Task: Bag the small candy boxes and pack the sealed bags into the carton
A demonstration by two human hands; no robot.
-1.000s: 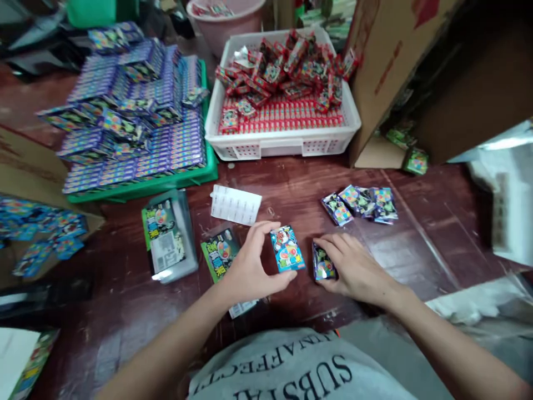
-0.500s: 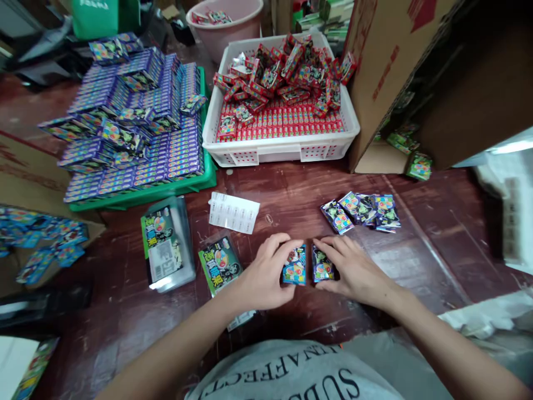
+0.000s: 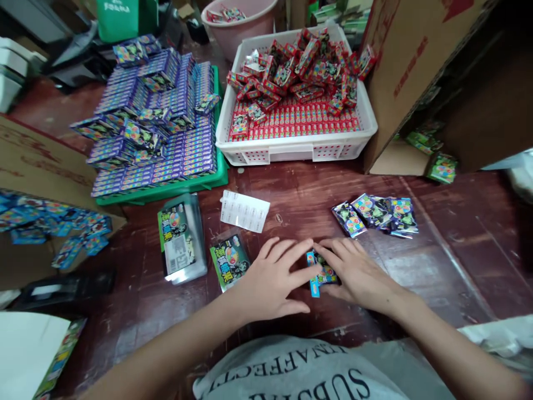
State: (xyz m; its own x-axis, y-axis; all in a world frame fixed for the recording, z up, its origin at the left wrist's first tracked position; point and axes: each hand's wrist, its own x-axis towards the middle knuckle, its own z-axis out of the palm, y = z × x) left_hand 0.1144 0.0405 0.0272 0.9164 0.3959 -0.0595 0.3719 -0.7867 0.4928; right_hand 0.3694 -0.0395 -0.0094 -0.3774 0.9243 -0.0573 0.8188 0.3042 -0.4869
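Observation:
My left hand (image 3: 281, 280) has its fingers spread, with one fingertip at the top of a small blue candy box (image 3: 313, 280). That box now shows its narrow side and lies against a dark candy packet (image 3: 327, 271). My right hand (image 3: 360, 272) curls round the dark packet from the right, thumb low and fingers above; much of it is hidden. Beyond the right hand lie several purple-black packets (image 3: 350, 218). Left of my left hand is a green-and-black printed pouch (image 3: 229, 260), partly under my forearm. A sheet of white stickers (image 3: 245, 211) lies behind it.
A stack of clear printed pouches (image 3: 183, 239) lies at the left. Behind stand a green tray (image 3: 166, 190) piled with purple boxes and a white basket (image 3: 291, 150) of red boxes. Cardboard boxes (image 3: 400, 72) flank both sides; a pink bucket (image 3: 245, 30) is at the back.
The blue box has moved right against the dark packet and turned onto its side. My left hand has loosened from it and spread its fingers. The view has shifted slightly left.

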